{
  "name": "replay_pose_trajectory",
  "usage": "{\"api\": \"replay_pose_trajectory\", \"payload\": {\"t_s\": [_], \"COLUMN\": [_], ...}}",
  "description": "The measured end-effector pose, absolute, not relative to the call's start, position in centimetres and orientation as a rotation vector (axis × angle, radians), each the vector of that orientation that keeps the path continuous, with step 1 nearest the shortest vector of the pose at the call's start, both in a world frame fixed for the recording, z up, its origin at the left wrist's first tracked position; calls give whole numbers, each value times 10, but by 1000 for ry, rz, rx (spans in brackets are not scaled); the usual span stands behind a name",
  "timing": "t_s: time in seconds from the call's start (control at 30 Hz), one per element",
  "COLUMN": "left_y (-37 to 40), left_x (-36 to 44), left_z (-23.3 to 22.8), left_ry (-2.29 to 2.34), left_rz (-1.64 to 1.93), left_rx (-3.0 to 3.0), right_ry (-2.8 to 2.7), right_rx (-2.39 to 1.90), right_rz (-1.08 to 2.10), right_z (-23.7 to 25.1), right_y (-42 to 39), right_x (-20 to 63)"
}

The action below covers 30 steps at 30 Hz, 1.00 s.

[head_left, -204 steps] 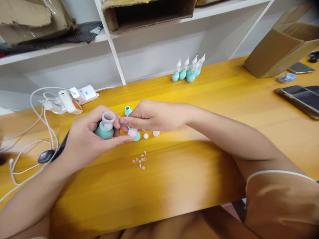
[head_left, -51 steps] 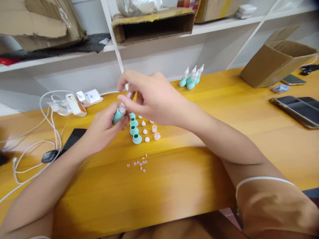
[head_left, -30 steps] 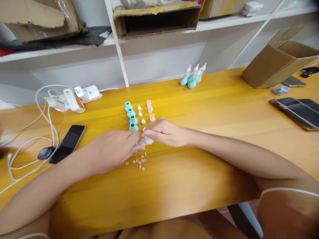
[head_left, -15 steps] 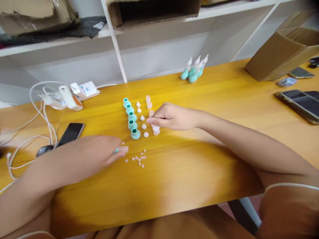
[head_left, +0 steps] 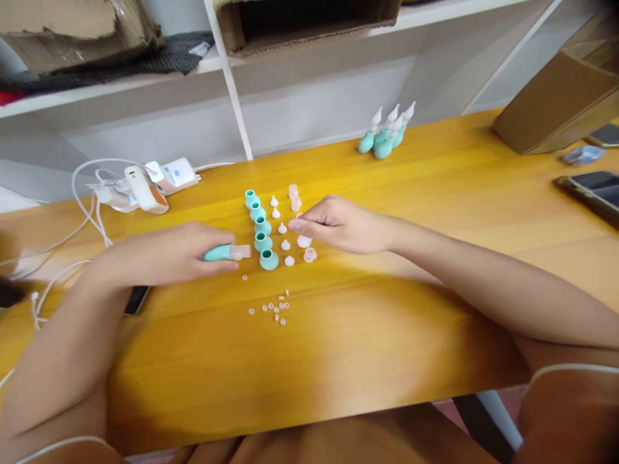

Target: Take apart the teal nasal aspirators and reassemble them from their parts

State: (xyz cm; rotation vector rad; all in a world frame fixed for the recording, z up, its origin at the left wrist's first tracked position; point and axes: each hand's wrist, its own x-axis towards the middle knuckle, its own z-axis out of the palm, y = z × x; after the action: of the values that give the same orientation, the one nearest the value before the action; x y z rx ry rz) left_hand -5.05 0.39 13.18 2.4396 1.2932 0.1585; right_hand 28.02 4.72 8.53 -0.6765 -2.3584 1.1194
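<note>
- At back left: tangle of white charging plugs and cables (head_left: 146, 189).
- Wrapped in the closed left hand (head_left: 181, 253): rounded teal squeeze bulb (head_left: 218, 253), nearly level, long axis pointing rightward, with clear tubular collar (head_left: 241, 251) foremost, toward the right hand (head_left: 344, 227) but well apart from it.
- Just beyond that collar: slanting row of open-necked teal bulbs (head_left: 262, 225), close beside the left fingers.
- Nearer the camera: scattered tiny pale rings (head_left: 283, 321).
- Next rightward: line of small white cone-shaped caps (head_left: 283, 228).
- Beside the right hand and nearer to it: translucent pinkish flanged cups (head_left: 310, 255).
- In the right hand, pinched thumb against curled forefinger: whitish translucent piece (head_left: 304, 241), seemingly held, partly hidden.
- At back right: standing cluster of teal bulbs with pointed white tips (head_left: 383, 148).
</note>
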Motion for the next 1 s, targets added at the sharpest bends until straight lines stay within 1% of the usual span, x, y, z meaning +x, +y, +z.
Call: {"api": "replay_pose_trajectory", "payload": {"t_s": [0.03, 0.07, 0.13, 0.2, 0.23, 0.37, 0.5, 0.63, 0.7, 0.77, 0.83, 0.9, 1.0], "left_y": [-3, -9, -19, -26, -29, -33, -31, -30, -30, -32, -35, -38, -41], "left_x": [-35, -22, -1, 11, 14, 16, 15, 12, 9, 5, 1, -2, -1], "left_z": [134, 136, 136, 131, 128, 120, 124, 132, 134, 133, 128, 121, 109], "left_ry": [1170, 1141, 1228, 1202, 1208, 1186, 1123, 1120, 1119, 1081, 1015, 952, 916], "left_rz": [133, 272, 616, 766, 785, 755, 716, 614, 499, 307, 65, -115, -220], "left_rx": [2464, 2496, 2507, 2463, 2416, 2188, 2110, 2171, 2274, 2400, 2494, 2538, 2576], "right_ry": [-2303, -2235, -2079, -1932, -1888, -1880, -1893, -1964, -2042, -2146, -2288, -2436, -2590], "right_rx": [-685, -688, -671, -625, -598, -462, -340, -379, -438, -514, -620, -787, -1230], "right_rz": [1174, 1252, 1415, 1505, 1521, 1572, 1609, 1544, 1497, 1410, 1185, 791, 269], "right_z": [84, 82, 77, 72, 70, 65, 63, 60, 63, 71, 81, 90, 93], "right_y": [43, 37, 26, 15, 11, 3, 4, 7, 11, 20, 35, 56, 94], "right_x": [276, 272, 263, 255, 252, 245, 244, 246, 250, 258, 270, 283, 296]}}
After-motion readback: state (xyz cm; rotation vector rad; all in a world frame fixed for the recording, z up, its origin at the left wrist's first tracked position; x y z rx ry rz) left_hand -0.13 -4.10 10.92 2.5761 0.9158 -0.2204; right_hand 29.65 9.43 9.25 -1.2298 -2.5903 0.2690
